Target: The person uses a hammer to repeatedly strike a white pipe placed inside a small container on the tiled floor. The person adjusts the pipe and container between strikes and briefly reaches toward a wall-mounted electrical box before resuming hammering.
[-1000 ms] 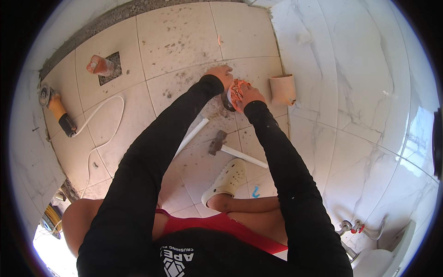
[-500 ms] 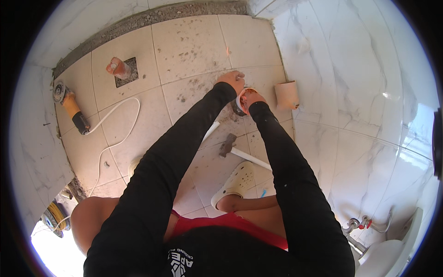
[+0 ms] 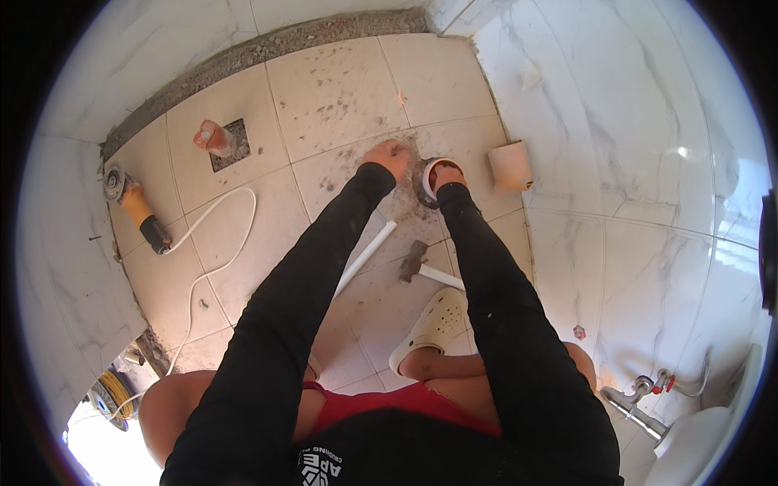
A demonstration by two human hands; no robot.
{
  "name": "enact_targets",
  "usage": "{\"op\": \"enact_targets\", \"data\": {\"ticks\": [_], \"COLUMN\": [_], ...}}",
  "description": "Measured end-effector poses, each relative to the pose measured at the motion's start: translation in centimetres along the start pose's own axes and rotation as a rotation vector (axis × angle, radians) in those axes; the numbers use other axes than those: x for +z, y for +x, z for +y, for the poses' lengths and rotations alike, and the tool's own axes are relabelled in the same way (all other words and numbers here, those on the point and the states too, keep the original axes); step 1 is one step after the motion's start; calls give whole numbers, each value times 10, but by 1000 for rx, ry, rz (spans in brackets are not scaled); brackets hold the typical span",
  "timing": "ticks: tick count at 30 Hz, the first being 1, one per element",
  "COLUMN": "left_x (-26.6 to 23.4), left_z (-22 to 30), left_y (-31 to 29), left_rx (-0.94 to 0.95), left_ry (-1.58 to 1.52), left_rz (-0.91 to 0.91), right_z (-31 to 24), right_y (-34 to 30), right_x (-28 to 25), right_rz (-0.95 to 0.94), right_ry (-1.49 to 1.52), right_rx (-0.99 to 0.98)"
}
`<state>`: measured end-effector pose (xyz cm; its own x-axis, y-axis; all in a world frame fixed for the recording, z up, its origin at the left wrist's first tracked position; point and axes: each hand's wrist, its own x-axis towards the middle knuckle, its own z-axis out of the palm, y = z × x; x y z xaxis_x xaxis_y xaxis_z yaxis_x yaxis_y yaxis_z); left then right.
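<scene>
My right hand [image 3: 448, 175] reaches into the mouth of a round pipe opening [image 3: 428, 185] with a pale rim, set in the tiled floor; its fingertips are hidden inside. Just left of the opening, my left hand [image 3: 391, 157] is held low over dusty tile with its fingers curled closed. Whatever it may hold does not show. A short orange pipe piece [image 3: 509, 167] lies to the right, against the marbled wall. Nearer to me are a hammer [image 3: 412, 262] with a white handle and a slim white pipe [image 3: 366, 257], partly behind my left forearm.
At the left lies a yellow and black angle grinder [image 3: 139, 212] with a looping white cord [image 3: 253, 212]. An orange pipe stub [image 3: 213, 138] leans in a square floor cutout. My clog [image 3: 431, 328] is below the hammer. Metal plumbing fittings [image 3: 644, 393] stick out at the lower right.
My left hand has moved left, away from the pipe opening's rim. My right hand stays at the opening. The whole view has shifted slightly, showing more of the slim white pipe.
</scene>
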<state>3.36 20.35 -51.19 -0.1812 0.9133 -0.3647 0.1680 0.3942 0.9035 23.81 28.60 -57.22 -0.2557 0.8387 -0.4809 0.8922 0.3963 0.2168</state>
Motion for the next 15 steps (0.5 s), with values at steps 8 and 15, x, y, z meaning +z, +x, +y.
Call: {"op": "enact_targets", "data": {"ticks": [8, 15], "left_x": [-18, -20], "left_z": [26, 39], "left_y": [-21, -32], "left_rx": [-71, -110], "left_ry": [-185, -165], "left_rz": [-40, -29], "right_z": [0, 5], "right_y": [5, -7], "right_x": [-5, -12], "right_rz": [-13, 16], "right_ry": [141, 87], "right_rx": [57, -2]}}
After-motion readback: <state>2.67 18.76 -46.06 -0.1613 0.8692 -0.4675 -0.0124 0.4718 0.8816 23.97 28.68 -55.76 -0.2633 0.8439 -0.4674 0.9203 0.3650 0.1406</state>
